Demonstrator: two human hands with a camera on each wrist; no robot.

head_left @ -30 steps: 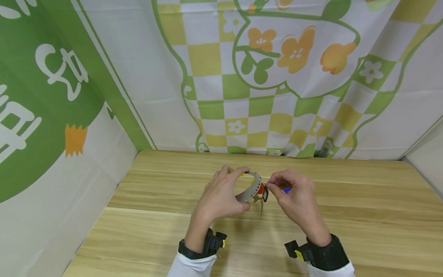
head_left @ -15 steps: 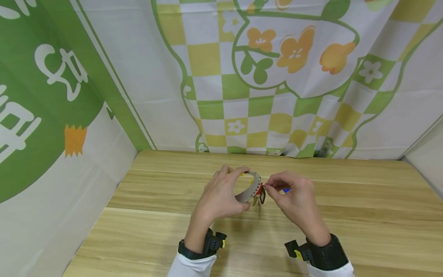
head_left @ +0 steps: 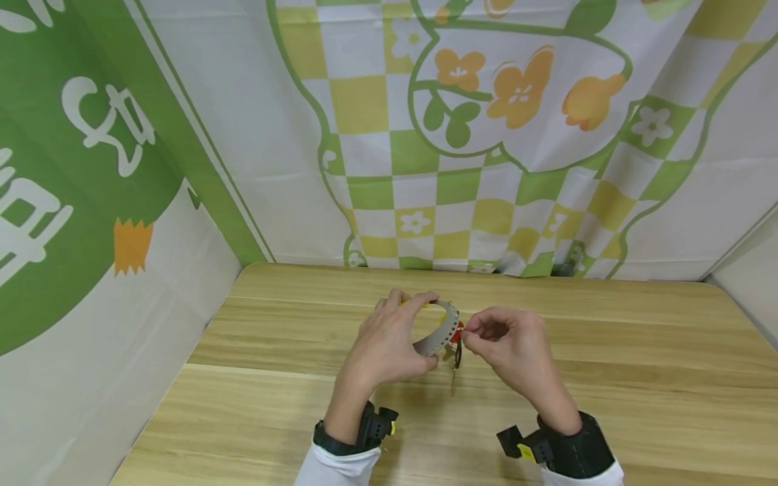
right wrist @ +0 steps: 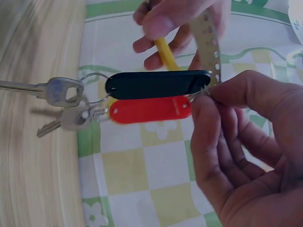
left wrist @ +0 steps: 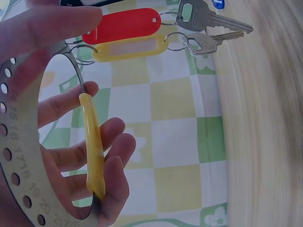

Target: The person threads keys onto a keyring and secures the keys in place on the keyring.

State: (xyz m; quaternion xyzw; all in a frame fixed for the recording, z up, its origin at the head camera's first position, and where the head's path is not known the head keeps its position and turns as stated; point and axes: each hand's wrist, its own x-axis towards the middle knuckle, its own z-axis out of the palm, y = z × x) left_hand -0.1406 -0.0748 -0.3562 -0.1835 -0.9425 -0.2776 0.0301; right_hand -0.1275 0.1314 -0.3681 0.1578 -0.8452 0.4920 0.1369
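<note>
My left hand [head_left: 385, 344] grips a flat metal ring [head_left: 434, 341] stamped with numbers and lined with holes. In the left wrist view its fingers curl round the ring's yellow handle [left wrist: 93, 144]. A red tag [left wrist: 128, 24] and a yellow tag [left wrist: 135, 48] hang from the ring, each with a key. My right hand [head_left: 516, 347] is close to the ring's right side; thumb and index finger pinch the small wire loop [right wrist: 204, 90] of a black tag [right wrist: 154, 84], which has a key [right wrist: 64, 92]. Whether that loop passes through a hole cannot be told.
Beneath the hands lies a wooden table [head_left: 273, 398]. A patterned cloth [head_left: 425, 202] hangs behind its back edge. A small blue object [left wrist: 218, 4] shows at the top of the left wrist view.
My right hand has moved slightly left and down towards the metal ring. The black tag has swung left and turned nearly edge-on. The blue object has become hidden behind the right hand in the head view.
</note>
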